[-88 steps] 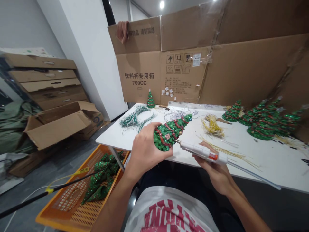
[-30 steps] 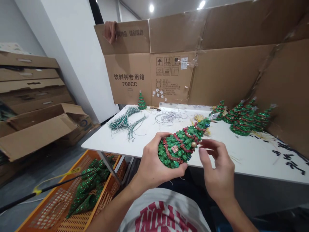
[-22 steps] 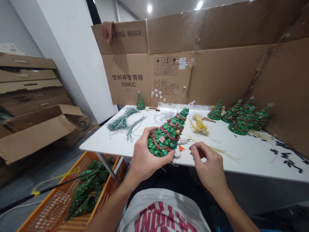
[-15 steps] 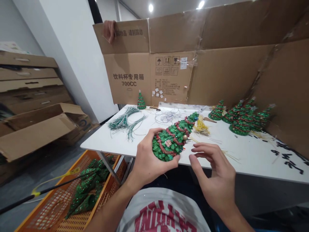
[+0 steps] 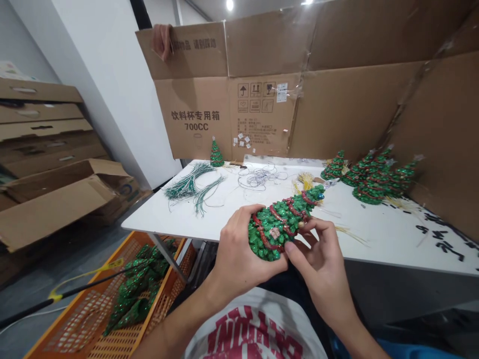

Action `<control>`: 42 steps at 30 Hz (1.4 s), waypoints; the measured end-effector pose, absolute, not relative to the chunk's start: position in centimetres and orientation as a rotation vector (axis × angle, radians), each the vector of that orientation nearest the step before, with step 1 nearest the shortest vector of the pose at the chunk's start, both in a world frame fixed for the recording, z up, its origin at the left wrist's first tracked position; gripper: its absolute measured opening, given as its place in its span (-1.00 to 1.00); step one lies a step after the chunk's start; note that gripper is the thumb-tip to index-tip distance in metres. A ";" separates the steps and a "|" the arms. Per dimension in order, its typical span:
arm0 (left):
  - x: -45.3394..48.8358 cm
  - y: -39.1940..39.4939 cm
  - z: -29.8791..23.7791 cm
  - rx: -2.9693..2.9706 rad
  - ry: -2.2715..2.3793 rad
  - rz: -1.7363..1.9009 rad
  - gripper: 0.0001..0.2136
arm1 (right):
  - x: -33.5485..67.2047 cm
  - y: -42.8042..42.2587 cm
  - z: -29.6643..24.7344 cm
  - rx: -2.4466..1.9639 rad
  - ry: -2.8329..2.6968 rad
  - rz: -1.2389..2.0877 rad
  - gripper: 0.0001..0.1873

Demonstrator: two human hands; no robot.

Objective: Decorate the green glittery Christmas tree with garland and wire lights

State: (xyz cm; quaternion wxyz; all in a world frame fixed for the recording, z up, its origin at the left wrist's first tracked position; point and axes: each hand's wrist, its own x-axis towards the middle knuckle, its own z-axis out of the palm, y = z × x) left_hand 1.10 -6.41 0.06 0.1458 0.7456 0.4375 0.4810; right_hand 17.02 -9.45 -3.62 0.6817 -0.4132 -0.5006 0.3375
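Observation:
My left hand (image 5: 239,249) is wrapped round the base of a small green glitter Christmas tree (image 5: 283,223) with a red bead garland, held tilted with its tip pointing up and right over the front edge of the white table (image 5: 374,234). My right hand (image 5: 320,259) touches the tree's lower right side, its fingertips pressed against the foliage and garland. I cannot make out anything separate between those fingers.
Finished trees (image 5: 374,177) cluster at the table's back right; one small tree (image 5: 215,153) stands at the back left. Green wire bundles (image 5: 190,185), thin wire loops (image 5: 260,177) and yellow strands (image 5: 305,180) lie on the table. Cardboard walls (image 5: 299,99) stand behind. An orange crate (image 5: 90,319) of plain trees sits on the floor.
The glue gun that my right hand held is gone from it. That hand, empty and hovering half a second ago, has come in against the tree's side. The tree's tip has swung right.

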 end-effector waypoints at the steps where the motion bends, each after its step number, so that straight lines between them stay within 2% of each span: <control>1: 1.2 -6.4 0.0 2.150 1.260 1.387 -0.36 | 16.9 -9.5 -3.6 -0.922 -1.121 0.757 -0.67; 17: 1.6 -6.6 -0.4 2.199 1.231 1.430 -0.36 | 16.4 -9.7 -3.6 -0.851 -1.011 0.800 -0.61; 42: 1.7 -6.6 -0.3 2.193 1.204 1.409 -0.37 | 16.1 -9.6 -4.1 -0.969 -0.990 0.586 -0.61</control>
